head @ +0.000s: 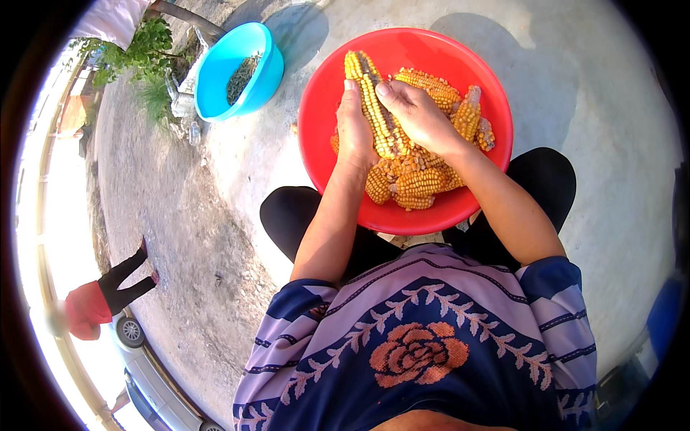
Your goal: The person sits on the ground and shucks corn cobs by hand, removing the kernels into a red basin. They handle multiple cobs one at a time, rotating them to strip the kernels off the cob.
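Note:
A wide red plastic basin (pixel 458 213) stands before me at my knees. Over it, my left hand (pixel 356 124) is wrapped around the left side of a partly shelled ear of dried yellow corn (pixel 374 110), whose tip points away from me. My right hand (pixel 418 110) is against the ear's right side, the thumb near its upper part. Part of the ear shows a bare strip without kernels. Beneath my hands lie several more corn ears (pixel 420 183) and loose kernels (pixel 401 164). The palm side of my right hand is hidden.
A light blue basin (pixel 207 91) with dark dried plant matter (pixel 243 78) stands at the upper left on concrete. Near it are a clear bottle (pixel 194 133) and green plants (pixel 153 54). Farther left, a person in a red top (pixel 86 310) is near a parked silver car (pixel 143 372).

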`<state>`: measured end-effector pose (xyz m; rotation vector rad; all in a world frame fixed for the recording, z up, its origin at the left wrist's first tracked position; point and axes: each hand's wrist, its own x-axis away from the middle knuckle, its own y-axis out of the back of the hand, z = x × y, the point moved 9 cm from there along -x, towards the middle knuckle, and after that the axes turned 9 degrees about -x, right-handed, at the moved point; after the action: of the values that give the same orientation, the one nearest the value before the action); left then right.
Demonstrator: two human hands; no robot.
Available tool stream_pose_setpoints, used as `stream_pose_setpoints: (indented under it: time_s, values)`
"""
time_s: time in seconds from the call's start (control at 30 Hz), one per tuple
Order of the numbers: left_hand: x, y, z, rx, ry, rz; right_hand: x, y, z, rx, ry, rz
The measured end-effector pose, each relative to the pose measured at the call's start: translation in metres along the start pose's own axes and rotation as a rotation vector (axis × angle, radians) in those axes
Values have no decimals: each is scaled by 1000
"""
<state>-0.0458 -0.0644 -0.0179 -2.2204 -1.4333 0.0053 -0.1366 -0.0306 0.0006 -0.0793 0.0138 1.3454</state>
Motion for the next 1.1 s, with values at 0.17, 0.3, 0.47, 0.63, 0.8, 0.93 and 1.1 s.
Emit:
stream_pose_setpoints:
  time_s: [0.17,0.3,0.47,0.63,0.8,0.93,1.1]
  values:
    - [-7,5,9,-95,-105,-12,1,2,-1,74,-21,-16]
    - [-10,6,15,-47,-92,-24,-3,2,-8,64,23,-17]
    - [-8,3,20,108,-6,8,-1,6,-6,94,-6,-44]
    - [-7,0,12,33,-19,13,-5,9,-2,-28,-42,-39]
    - [1,-13,0,-211,-188,11,-10,16,-7,-10,-37,-115]
    - [2,-10,1,-207,-183,-5,-8,16,1,53,25,-121]
    - [-3,-5,11,-80,-90,0,-9,15,-6,-60,12,-106]
